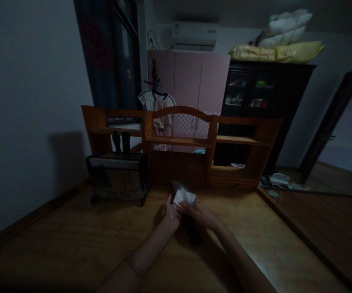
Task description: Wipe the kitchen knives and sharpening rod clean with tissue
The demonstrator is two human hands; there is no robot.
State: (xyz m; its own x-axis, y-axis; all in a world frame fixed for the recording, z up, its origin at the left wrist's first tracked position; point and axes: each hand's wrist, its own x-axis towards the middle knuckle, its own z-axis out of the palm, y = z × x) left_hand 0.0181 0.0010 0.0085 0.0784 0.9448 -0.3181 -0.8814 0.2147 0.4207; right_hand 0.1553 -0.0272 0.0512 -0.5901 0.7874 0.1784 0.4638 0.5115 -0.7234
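Note:
A crumpled white tissue (184,197) is between my hands, above the wooden surface. My left hand (172,213) cups it from the left and below, thumb raised beside it. From the right, my right hand (196,211) lies over the tissue with its fingers bent onto it. Just beyond the tissue juts a pale, blurred flat piece (177,186), perhaps a blade; motion smears it. Beneath my right hand runs a dark long shape (191,230), and I cannot tell whether it is a handle or shadow.
A dark-framed holder (115,179) with two black handles (121,142) sticking up stands at the left. Behind is a wooden shelf unit (179,142) along the far edge of the wooden surface (127,240). A raised wooden rim (300,232) borders the right side.

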